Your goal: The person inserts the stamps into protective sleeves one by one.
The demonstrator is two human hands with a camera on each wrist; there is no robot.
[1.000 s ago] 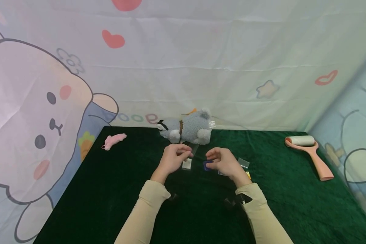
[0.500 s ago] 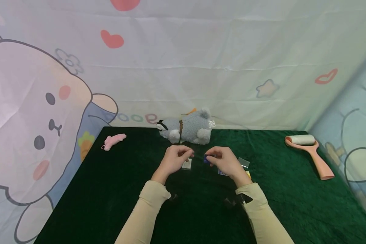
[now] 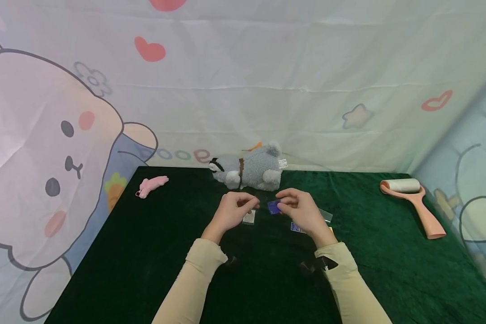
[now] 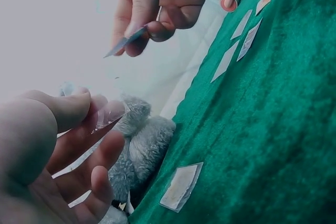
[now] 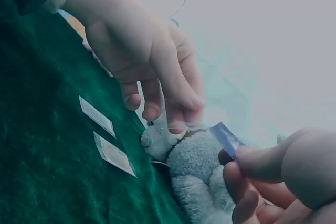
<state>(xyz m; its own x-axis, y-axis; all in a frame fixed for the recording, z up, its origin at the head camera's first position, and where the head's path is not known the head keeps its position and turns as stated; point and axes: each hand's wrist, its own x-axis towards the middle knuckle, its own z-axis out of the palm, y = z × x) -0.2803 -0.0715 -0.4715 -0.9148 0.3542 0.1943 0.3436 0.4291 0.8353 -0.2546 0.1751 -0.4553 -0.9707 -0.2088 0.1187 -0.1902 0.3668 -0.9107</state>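
Observation:
My right hand [image 3: 303, 213] pinches a small blue card [image 3: 273, 207] between thumb and fingers, raised over the green cloth; the right wrist view shows this card [image 5: 227, 141] tilted. Across from it, my left hand [image 3: 232, 209] pinches a small clear plastic sleeve [image 4: 109, 118] by one end, its other fingers loosely bent. The card and the sleeve are apart, facing each other. Below the left hand, a pale card in a clear sleeve [image 3: 249, 218] lies flat on the cloth. Beside the right wrist lie another blue card [image 3: 297, 227] and a clear sleeve [image 3: 326, 216].
A grey plush toy [image 3: 259, 170] lies on its side at the back, just beyond both hands. A small pink soft item [image 3: 151, 185] is at the back left. To the right rests an orange-handled lint roller [image 3: 417, 204]. A printed curtain [image 3: 243, 90] hangs behind the table.
My right hand has picked the blue card up off the cloth and raised it, now holding it out toward the left hand. The left hand has barely moved.

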